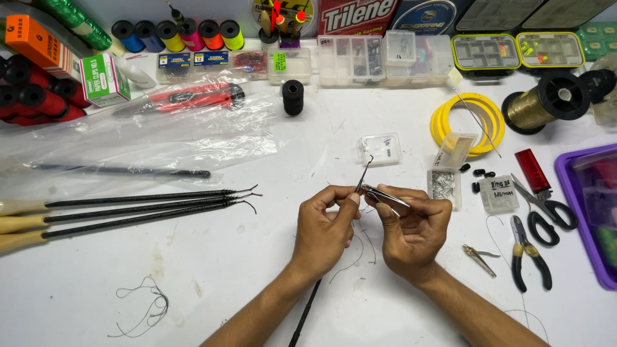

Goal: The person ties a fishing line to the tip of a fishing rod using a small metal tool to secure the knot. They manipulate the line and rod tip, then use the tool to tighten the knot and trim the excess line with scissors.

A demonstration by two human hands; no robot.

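1. Head view: the left hand (323,226) pinches a thin black rod (363,175) between the thumb and the first finger. The rod has a small hook at its top end. It sticks up from the fingers, just above the white table (225,270).
2. The right hand (414,230) is closed around a small silver clipper (384,195). The thumb presses on top of it. The clipper's front end is right at the rod, near the left fingertips. I cannot tell if it touches the rod.
3. Both hands are close together in the middle of the table. Bits of thin dark thread lie under them.
4. A long black stick (303,315) runs down between the two arms to the bottom edge.
5. To the left lie three long black hook tools (141,210) with pale handles, side by side. Their hooked tips point toward the hands.
6. A loose curl of dark thread (146,308) lies near the bottom left.
7. A small clear box (380,148) sits just above the hands.
8. To the right lie black scissors (546,209), black pliers (528,250) and a red lighter (532,169).
9. Yellow rings (463,119) and a spool of gold line (543,103) sit farther back on the right.
10. Bright thread spools (177,33) stand in a row at the back.
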